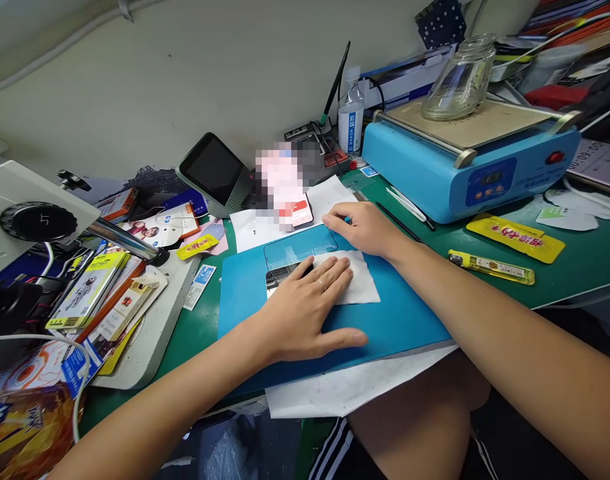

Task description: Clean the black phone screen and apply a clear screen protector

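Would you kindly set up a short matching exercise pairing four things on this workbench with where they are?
Things:
1. left hand
2. right hand
3. clear glass jar
4. yellow lighter

Places:
A. on the light blue heating machine
B. on the green table mat
C. flat on the white cloth
D. at the blue mat's far edge

Pairs: 1-C, 2-D, 3-A, 4-B

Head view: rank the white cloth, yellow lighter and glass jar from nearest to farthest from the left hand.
1. White cloth: under the left hand, on the blue mat.
2. Yellow lighter: to the right, on the green table.
3. Glass jar: far right back, atop the blue machine.
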Motion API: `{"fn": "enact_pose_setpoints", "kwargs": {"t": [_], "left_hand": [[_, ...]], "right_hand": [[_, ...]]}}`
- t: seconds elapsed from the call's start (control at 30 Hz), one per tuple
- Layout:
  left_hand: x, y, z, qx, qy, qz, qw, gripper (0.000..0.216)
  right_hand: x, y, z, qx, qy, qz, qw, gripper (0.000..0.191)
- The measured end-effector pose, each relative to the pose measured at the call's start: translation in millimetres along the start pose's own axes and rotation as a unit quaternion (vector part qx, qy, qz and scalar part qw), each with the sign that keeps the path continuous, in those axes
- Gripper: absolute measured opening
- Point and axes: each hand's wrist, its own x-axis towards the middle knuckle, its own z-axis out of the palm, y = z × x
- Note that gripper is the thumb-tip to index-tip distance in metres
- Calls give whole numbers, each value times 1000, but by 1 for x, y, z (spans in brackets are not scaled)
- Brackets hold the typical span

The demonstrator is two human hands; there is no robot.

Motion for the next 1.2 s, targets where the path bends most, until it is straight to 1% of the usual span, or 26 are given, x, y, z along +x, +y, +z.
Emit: {"fn": "enact_pose_setpoints", "kwargs": {"t": [0.07, 0.13, 0.2, 0.33, 0.47, 0.57, 0.67, 0.77, 0.83, 0.93, 1.1, 1.2], "left_hand": [[9, -1, 1, 4, 4, -2, 1000, 96], [6, -3, 2, 4, 1, -10, 1000, 96], [-8, -7, 3, 8, 0, -33, 999, 95], [-48, -17, 3, 39, 7, -84, 996, 85], [-82, -21, 4, 73, 5, -115, 991, 78], [-96, -18, 7, 88, 1, -126, 988, 80], [-101, -16, 9, 97, 0, -131, 987, 82], [-98, -18, 10, 98, 0, -136, 986, 82], [-89, -21, 10, 94, 8, -138, 986, 82], [-67, -23, 9, 77, 23, -126, 989, 83], [-24, -19, 6, 29, 21, -80, 996, 89], [-16, -14, 5, 14, 27, -62, 998, 92]], "right_hand": [[0, 0, 0, 0, 1, -1, 1000, 35], [0, 1, -1, 1, 1, -1, 1000, 35], [0, 1, -1, 2, -1, -1, 1000, 35], [0, 0, -2, 1, -6, 5, 1000, 34], [0, -1, -2, 1, -12, 6, 1000, 33], [0, 0, -2, -3, -16, 11, 1000, 32], [0, 1, -2, -3, -19, 15, 1000, 32], [0, 0, -2, 1, -18, 14, 1000, 33], [0, -1, -1, 1, -18, 15, 1000, 34], [0, -1, -1, -3, -16, 16, 1000, 33], [1, 1, 0, -6, -9, 13, 1000, 32], [2, 2, 1, -10, -6, 11, 1000, 31]]}}
